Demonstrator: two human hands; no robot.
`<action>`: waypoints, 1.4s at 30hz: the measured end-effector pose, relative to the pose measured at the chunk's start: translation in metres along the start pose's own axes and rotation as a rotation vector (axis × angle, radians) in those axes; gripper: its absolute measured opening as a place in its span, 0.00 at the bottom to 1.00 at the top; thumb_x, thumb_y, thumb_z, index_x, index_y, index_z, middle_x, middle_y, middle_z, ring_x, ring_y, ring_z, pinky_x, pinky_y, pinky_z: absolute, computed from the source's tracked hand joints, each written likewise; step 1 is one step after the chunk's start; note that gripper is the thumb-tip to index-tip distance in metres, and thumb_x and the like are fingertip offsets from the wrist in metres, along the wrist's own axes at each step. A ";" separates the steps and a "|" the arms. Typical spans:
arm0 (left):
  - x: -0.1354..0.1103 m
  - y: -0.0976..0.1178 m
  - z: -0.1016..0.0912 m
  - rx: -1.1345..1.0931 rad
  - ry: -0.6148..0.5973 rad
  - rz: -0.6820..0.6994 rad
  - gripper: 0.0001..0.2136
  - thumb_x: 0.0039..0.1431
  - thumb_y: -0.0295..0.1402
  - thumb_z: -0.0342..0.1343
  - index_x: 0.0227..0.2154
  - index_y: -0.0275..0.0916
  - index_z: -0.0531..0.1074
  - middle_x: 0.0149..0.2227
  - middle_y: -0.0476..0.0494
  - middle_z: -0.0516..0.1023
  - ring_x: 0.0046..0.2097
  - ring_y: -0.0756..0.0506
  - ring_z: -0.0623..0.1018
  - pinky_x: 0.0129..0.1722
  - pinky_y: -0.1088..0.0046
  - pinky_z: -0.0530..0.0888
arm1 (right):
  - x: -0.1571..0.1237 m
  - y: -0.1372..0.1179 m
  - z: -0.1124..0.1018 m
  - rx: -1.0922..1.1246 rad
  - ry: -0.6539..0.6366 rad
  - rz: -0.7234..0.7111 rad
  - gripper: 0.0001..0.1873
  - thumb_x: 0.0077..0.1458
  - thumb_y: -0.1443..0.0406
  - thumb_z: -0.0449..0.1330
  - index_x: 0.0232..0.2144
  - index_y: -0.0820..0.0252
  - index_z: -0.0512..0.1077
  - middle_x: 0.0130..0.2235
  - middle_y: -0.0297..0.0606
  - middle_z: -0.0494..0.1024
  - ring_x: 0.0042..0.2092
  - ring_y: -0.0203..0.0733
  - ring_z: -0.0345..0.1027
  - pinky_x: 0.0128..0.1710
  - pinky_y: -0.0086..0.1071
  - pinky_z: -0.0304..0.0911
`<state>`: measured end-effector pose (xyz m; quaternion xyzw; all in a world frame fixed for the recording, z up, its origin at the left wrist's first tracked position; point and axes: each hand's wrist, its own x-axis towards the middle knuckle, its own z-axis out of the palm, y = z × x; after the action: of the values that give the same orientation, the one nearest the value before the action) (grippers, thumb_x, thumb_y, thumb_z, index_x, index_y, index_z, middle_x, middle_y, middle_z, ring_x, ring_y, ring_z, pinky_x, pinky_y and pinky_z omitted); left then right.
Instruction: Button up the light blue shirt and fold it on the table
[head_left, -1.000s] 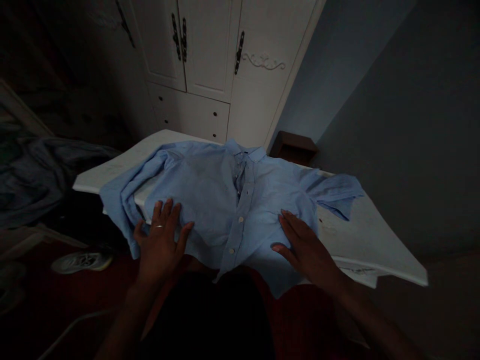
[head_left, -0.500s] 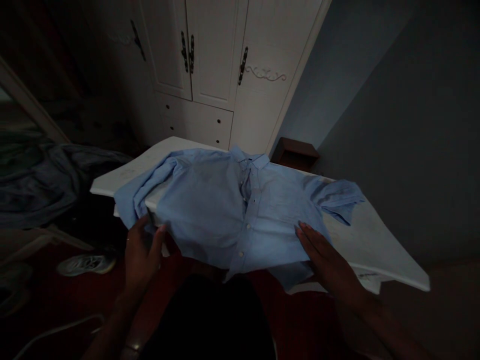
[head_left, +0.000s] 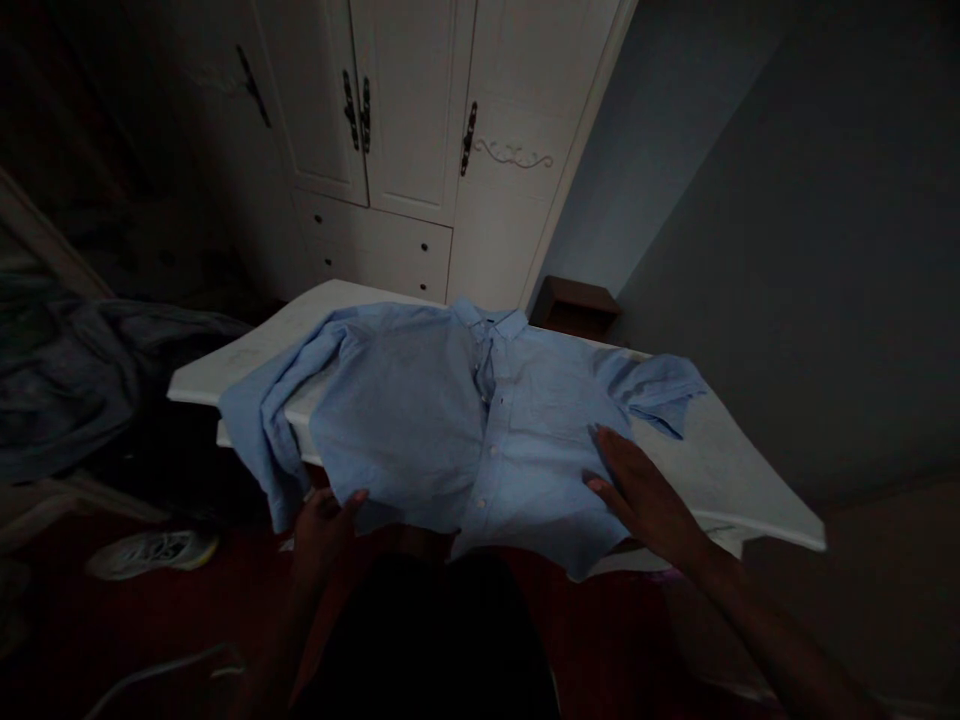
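Note:
A light blue button-up shirt (head_left: 405, 420) lies front side up, its collar at the far edge of a white ironing board (head_left: 742, 470). One sleeve hangs over the near edge at the left; the other rests bent on the board at the right. At the shirt's lower left corner, my left hand (head_left: 319, 535) has its thumb and fingers closed on the hem, the fingertips partly hidden. My right hand (head_left: 649, 495) lies open on the right front panel, fingers stretched out and thumb apart.
Behind the board stands a white wardrobe (head_left: 412, 120) with dark handles. A small brown box-like piece (head_left: 574, 305) sits by the wall. Dark clothing (head_left: 82, 370) is heaped at the left. On the red floor are a shoe (head_left: 154, 552) and a pale cord (head_left: 161, 668).
My left hand has moved down and right from beside the sleeve to the hem and closed on it. The left sleeve now hangs lower. My right thumb has spread from the fingers.

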<state>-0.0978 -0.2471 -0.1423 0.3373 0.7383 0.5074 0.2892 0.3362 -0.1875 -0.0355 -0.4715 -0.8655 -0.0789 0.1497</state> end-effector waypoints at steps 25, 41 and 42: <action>-0.035 -0.026 -0.073 0.153 0.061 -0.104 0.25 0.43 0.55 0.57 0.35 0.39 0.76 0.38 0.41 0.80 0.44 0.35 0.77 0.41 0.60 0.75 | 0.053 -0.030 -0.031 0.078 -0.024 0.018 0.28 0.64 0.51 0.48 0.60 0.60 0.64 0.59 0.48 0.69 0.59 0.52 0.64 0.57 0.51 0.64; -0.026 0.171 0.042 -0.030 -0.177 0.767 0.10 0.58 0.37 0.53 0.35 0.41 0.77 0.35 0.45 0.79 0.37 0.47 0.76 0.40 0.70 0.72 | 0.142 -0.042 -0.011 0.259 -0.036 -0.319 0.33 0.55 0.75 0.47 0.63 0.58 0.57 0.59 0.42 0.70 0.57 0.44 0.66 0.58 0.48 0.62; -0.019 0.184 0.051 -0.044 -0.257 0.801 0.10 0.59 0.37 0.53 0.36 0.40 0.77 0.36 0.44 0.79 0.39 0.46 0.76 0.40 0.70 0.72 | 0.148 -0.043 -0.010 0.259 -0.054 -0.327 0.34 0.54 0.75 0.47 0.64 0.59 0.56 0.58 0.43 0.70 0.56 0.44 0.66 0.57 0.47 0.62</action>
<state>-0.0098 -0.1867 0.0167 0.6520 0.4959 0.5490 0.1661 0.2268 -0.0960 0.0234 -0.3034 -0.9372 0.0223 0.1708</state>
